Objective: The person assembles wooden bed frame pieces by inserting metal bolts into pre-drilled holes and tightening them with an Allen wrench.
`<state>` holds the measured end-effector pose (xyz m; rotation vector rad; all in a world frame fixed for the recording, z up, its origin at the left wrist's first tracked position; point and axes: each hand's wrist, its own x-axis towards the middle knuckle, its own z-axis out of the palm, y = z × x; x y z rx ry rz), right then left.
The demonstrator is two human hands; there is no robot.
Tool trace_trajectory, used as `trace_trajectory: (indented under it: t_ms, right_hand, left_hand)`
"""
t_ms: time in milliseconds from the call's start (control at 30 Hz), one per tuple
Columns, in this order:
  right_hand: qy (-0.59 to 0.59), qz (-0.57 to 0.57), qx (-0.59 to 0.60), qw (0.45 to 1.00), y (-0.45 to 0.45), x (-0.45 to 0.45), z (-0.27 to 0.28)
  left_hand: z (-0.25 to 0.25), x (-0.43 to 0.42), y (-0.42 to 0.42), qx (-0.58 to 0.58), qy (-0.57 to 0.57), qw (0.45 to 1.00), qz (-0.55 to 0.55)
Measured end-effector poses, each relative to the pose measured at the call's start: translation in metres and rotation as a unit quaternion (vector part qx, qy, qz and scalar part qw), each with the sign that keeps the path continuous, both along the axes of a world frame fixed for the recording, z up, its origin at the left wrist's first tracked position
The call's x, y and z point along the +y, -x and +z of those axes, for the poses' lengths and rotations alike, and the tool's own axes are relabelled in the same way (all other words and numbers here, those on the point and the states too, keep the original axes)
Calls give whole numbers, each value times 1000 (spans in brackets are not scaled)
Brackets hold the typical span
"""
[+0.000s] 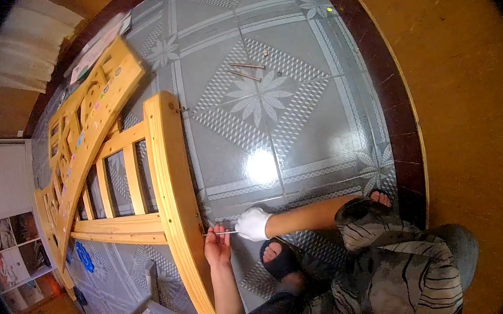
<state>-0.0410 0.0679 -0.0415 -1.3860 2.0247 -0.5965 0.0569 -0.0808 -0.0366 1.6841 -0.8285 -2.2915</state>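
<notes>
My right hand, in a white glove, is closed round the near end of a thin straight metal shaft, like that of a screwdriver; any handle is hidden in the glove. With bare fingers curled at the shaft's middle, my left hand holds it close to the wooden post. The shaft's far end meets the side face of this post, though the exact contact is too small to make out. Slats and rails join the post, forming a pale wooden frame on its side.
Two long bolts lie on the patterned tile floor, with small metal pieces near them. Another wooden panel leans across the frame. Behind are a blue item, a grey metal stand and a shelf unit.
</notes>
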Motion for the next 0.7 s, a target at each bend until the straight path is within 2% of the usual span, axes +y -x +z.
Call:
trace_trajectory:
  t_ms: [67,133,167,200,267,300,367,400,467,533,600,700]
  right_hand:
    - [27,-11,-26,999,4,4,3]
    - [-16,-59,-236,970,7,7,5]
    - [69,-107,-327,936,-9,1,-36]
    - [-77,-173,-609,770,-1,7,-16]
    - [-116,-198,-840,492,-10,8,-21]
    - [-117,-197,-840,491,-16,6,-24]
    - [-94,-231,-914,321,-25,-3,-30]
    - [-94,-230,-914,320,-25,-7,-26]
    - [-76,-293,-927,223,-27,-14,-17]
    - [-82,-310,-922,217,-27,-13,-7]
    - [-77,-310,-929,186,-29,-10,-5]
    - [-46,-284,-940,184,-33,-7,-2]
  left_hand:
    - [-5,-4,-4,14,-15,1000,15]
    - [-12,-9,-10,35,-23,999,9]
    - [-16,-11,-12,58,-31,998,-1]
    - [-13,-11,-12,57,-30,998,2]
    - [-11,-8,-9,52,-14,999,-5]
    - [-10,-6,-7,51,-14,999,-5]
    - [-7,-5,-5,48,-22,999,9]
    - [-7,-5,-5,47,-21,999,9]
    - [-7,-4,-5,58,-25,998,10]
    - [-5,-2,-4,56,-21,998,15]
    - [-5,-2,-3,56,-17,998,18]
    - [-7,-3,-6,76,-26,997,14]
